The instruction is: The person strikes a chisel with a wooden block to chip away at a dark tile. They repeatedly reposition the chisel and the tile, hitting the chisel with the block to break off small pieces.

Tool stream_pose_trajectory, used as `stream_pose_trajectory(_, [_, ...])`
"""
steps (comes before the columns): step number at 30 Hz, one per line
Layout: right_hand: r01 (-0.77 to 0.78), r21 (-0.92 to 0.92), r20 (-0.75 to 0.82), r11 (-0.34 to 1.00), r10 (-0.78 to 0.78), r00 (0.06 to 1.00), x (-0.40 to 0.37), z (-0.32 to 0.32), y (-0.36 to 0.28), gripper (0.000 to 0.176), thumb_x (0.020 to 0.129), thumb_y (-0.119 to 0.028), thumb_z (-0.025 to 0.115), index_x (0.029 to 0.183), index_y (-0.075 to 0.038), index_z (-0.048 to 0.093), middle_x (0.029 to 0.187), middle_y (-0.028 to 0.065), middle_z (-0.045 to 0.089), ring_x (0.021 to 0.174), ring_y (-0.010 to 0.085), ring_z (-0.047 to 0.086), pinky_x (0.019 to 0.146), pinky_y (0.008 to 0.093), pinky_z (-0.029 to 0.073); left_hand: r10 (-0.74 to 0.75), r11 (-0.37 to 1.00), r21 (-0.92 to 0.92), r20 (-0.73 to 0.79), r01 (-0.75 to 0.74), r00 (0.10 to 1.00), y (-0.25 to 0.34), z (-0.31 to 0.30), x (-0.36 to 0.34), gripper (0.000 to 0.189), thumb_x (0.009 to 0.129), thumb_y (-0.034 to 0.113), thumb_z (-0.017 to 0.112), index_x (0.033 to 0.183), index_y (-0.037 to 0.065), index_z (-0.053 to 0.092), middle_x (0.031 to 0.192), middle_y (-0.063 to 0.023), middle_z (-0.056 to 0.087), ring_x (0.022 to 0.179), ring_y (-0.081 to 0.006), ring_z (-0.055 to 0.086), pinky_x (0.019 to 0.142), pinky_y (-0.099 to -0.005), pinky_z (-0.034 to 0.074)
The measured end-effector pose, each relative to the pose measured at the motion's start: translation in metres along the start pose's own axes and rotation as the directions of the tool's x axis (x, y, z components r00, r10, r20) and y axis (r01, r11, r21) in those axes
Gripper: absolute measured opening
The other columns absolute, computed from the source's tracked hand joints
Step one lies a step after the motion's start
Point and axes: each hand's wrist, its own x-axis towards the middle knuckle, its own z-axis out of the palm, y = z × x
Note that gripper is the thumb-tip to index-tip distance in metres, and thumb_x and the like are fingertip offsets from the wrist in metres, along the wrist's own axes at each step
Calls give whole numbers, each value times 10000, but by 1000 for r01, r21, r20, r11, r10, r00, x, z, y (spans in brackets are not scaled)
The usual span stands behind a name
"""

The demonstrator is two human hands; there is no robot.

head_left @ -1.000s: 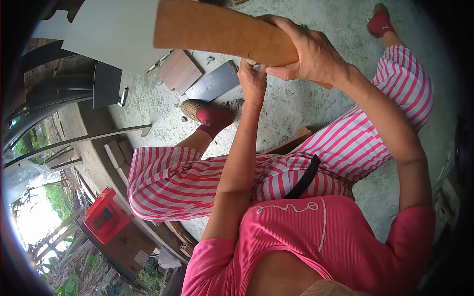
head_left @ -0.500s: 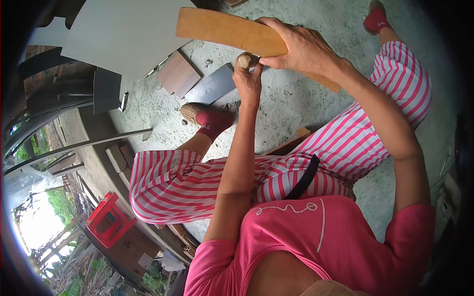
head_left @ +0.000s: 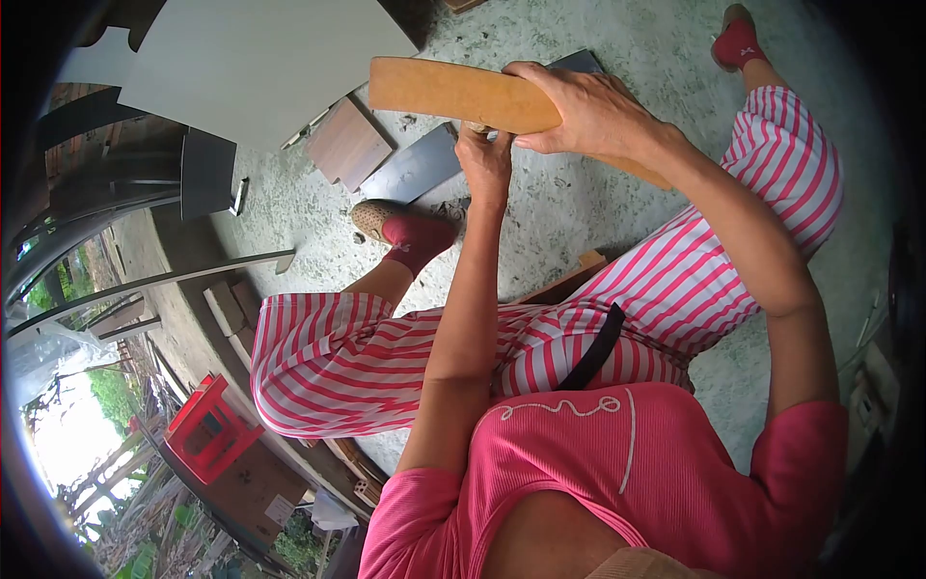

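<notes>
My left hand (head_left: 485, 166) is closed around a wooden handle (head_left: 476, 126), of which only the light round end shows. The rest of that tool is hidden behind my fingers and the board. My right hand (head_left: 600, 111) grips a long, flat orange-brown wooden board (head_left: 444, 92), thumb along its lower edge and fingers over the top. The board's left end sticks out past my left hand, overlapping the handle in this view. Its other end shows below my right wrist.
A large grey panel (head_left: 260, 68) stands at upper left. On the rough floor lie a wood-grain piece (head_left: 349, 145) and a blue-grey strip (head_left: 415, 166), close to my shoe (head_left: 378, 218). A dark flat piece (head_left: 579, 62) shows behind my right hand. A red plastic stool (head_left: 214, 429) is at lower left.
My right hand has brought the board's left end down and to the right, so it now covers most of the handle end. My left hand has hardly moved.
</notes>
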Motion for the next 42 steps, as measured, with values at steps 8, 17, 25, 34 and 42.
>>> stream_pose_trajectory(8, [65, 2, -151, 998, -64, 986, 2, -19, -15, 740, 676, -404, 735, 1286, -128, 421, 1038, 164, 640, 922, 320, 640, 823, 416, 510, 29, 999, -19, -2, -29, 1000, 3, 3, 1, 196, 776, 6, 674, 948, -19, 583, 878, -94, 657, 799, -144, 604, 745, -288, 478])
stream_pose_trajectory(17, [137, 122, -164, 983, -116, 980, 0, -51, -37, 860, 696, -520, 698, 1274, 19, 357, 1129, 256, 563, 948, 337, 625, 819, 428, 528, 10, 990, 143, 41, -15, 999, 5, 1, -1, 262, 764, 19, 689, 991, -18, 564, 882, -119, 641, 777, -186, 595, 750, -301, 479])
stream_pose_trajectory(25, [129, 112, -142, 985, -113, 983, -2, -49, -33, 881, 673, -498, 724, 1286, 15, 355, 1097, 244, 578, 943, 337, 627, 834, 429, 521, 41, 974, 220, 54, -52, 998, 13, 4, 0, 315, 739, 33, 715, 1017, -13, 573, 940, -129, 652, 866, -219, 626, 781, -316, 474])
stream_pose_trajectory(34, [9, -49, -48, 999, -11, 999, 1, 1, -6, 712, 706, -425, 708, 1274, -108, 419, 957, 207, 650, 835, 338, 664, 763, 441, 534, 56, 986, 153, 45, -62, 997, 6, 3, -2, 270, 768, -8, 656, 1025, -17, 574, 953, -131, 654, 896, -205, 622, 800, -310, 471])
stream_pose_trajectory(42, [-36, 28, -14, 999, 36, 999, 1, 7, -2, 701, 708, -420, 690, 1249, -65, 418, 846, 202, 664, 790, 320, 673, 733, 452, 537, 69, 992, 100, 36, -72, 997, 2, 3, -2, 278, 785, -6, 650, 1052, -20, 575, 977, -101, 658, 917, -161, 614, 811, -301, 476])
